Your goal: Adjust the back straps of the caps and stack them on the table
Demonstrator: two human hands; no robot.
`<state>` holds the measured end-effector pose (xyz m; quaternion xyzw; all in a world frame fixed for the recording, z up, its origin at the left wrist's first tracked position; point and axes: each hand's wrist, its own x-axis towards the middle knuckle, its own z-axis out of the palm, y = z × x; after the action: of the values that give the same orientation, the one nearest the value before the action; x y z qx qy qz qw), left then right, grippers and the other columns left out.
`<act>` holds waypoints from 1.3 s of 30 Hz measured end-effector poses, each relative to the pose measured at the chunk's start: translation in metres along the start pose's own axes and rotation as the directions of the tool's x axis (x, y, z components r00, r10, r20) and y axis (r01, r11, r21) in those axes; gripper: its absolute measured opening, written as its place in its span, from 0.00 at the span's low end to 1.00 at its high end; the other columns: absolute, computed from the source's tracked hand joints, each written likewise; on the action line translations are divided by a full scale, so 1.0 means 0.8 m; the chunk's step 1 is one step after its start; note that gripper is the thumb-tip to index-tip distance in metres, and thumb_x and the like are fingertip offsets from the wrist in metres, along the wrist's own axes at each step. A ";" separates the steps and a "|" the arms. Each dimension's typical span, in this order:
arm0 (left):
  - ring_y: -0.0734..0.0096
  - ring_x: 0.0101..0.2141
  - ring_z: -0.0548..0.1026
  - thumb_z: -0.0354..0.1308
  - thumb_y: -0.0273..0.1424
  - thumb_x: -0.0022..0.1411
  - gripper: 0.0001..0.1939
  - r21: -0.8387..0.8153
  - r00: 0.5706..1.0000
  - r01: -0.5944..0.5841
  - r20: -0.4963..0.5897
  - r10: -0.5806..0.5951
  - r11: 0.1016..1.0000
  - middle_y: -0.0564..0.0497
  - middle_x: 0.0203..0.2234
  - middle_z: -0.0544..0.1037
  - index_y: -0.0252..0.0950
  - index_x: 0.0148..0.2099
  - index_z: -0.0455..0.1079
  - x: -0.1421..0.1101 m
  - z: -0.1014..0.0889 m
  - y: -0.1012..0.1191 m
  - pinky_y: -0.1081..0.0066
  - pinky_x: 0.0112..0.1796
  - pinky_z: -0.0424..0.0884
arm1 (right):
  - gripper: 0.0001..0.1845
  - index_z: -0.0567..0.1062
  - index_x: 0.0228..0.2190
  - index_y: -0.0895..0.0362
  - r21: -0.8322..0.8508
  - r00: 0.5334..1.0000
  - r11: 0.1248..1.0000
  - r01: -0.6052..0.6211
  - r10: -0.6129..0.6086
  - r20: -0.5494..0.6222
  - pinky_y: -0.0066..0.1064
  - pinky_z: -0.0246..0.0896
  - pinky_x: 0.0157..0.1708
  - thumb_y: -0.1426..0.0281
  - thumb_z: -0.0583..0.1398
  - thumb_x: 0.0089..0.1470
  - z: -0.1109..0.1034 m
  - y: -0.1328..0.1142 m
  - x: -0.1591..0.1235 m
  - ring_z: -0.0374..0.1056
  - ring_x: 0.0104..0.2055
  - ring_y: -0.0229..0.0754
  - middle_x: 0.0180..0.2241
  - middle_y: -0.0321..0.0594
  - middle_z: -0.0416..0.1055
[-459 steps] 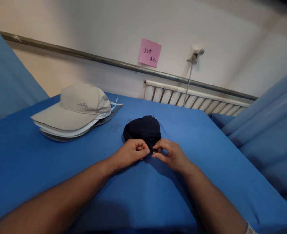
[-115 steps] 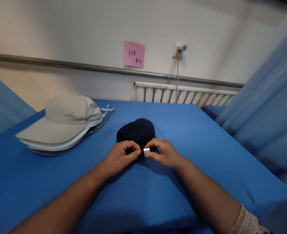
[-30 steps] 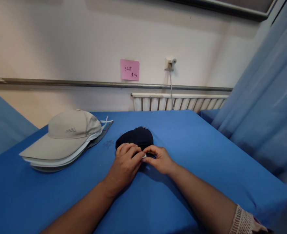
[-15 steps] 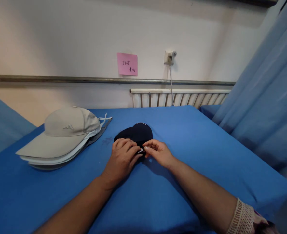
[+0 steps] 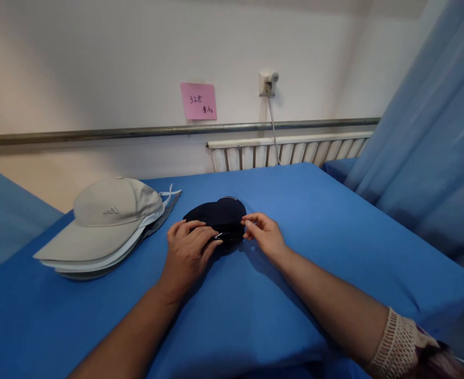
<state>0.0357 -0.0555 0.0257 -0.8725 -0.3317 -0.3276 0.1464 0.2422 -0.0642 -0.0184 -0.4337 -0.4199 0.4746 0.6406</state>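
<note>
A dark, nearly black cap (image 5: 216, 213) lies on the blue-covered table, partly under my left hand. My left hand (image 5: 190, 245) is curled over its near left side, with the thumb beneath and a small white bit showing by the fingertips. At the cap's right edge, my right hand (image 5: 264, 232) pinches with thumb and forefinger; the pinched part is dark and mostly hidden, perhaps a strap or the edge. Left of these stands a stack of caps with a beige cap (image 5: 113, 202) on top, and lighter and grey brims show below it.
A blue sheet (image 5: 314, 263) covers the table. Behind it are a white radiator (image 5: 251, 158), a metal rail (image 5: 137, 132) and a plugged-in socket (image 5: 267, 85) with a hanging cord. A pink note (image 5: 199, 101) is on the wall. Blue curtains (image 5: 421, 116) hang at the right.
My right hand has slid right along the cap to its right edge. My left hand has shifted slightly left, so more of the cap's near side shows. The view has tilted slightly.
</note>
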 end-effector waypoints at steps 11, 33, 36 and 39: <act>0.58 0.43 0.76 0.63 0.31 0.61 0.05 -0.061 0.997 -0.077 0.024 0.078 0.995 0.51 0.35 0.83 0.40 0.41 0.74 -0.002 -0.005 0.003 0.52 0.53 0.58 | 0.11 0.72 0.27 0.57 0.104 0.961 0.971 -0.215 0.229 -0.154 0.26 0.58 0.21 0.63 0.65 0.47 -0.003 -0.011 0.002 0.64 0.20 0.31 0.23 0.33 0.69; 0.61 0.43 0.78 0.62 0.30 0.61 0.06 -0.081 0.998 -0.002 -0.061 -0.003 0.997 0.50 0.36 0.83 0.40 0.43 0.74 -0.003 0.000 0.003 0.55 0.55 0.60 | 0.14 0.67 0.21 0.56 -0.096 0.965 0.961 -0.261 0.256 -0.057 0.24 0.51 0.17 0.65 0.61 0.54 0.007 -0.018 -0.012 0.56 0.15 0.30 0.16 0.29 0.63; 0.59 0.43 0.77 0.62 0.31 0.61 0.07 -0.101 1.000 0.005 -0.028 -0.008 0.995 0.49 0.37 0.83 0.40 0.43 0.74 -0.003 0.000 0.002 0.54 0.55 0.60 | 0.14 0.68 0.20 0.56 -0.091 0.976 0.973 -0.211 0.204 -0.081 0.25 0.49 0.16 0.64 0.61 0.53 0.004 -0.020 -0.009 0.55 0.14 0.30 0.15 0.29 0.63; 0.59 0.44 0.77 0.62 0.30 0.61 0.07 -0.112 1.000 0.012 -0.011 -0.013 0.994 0.50 0.38 0.83 0.41 0.42 0.75 -0.004 -0.001 0.003 0.54 0.55 0.60 | 0.20 0.69 0.18 0.56 -0.095 0.960 0.957 -0.274 0.278 0.023 0.25 0.47 0.14 0.57 0.60 0.55 -0.001 -0.022 -0.012 0.53 0.12 0.30 0.13 0.30 0.62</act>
<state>0.0351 -0.0587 0.0239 -0.8754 -0.3173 -0.3516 0.0971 0.2452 -0.0764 -0.0033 -0.5082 -0.3878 0.5474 0.5401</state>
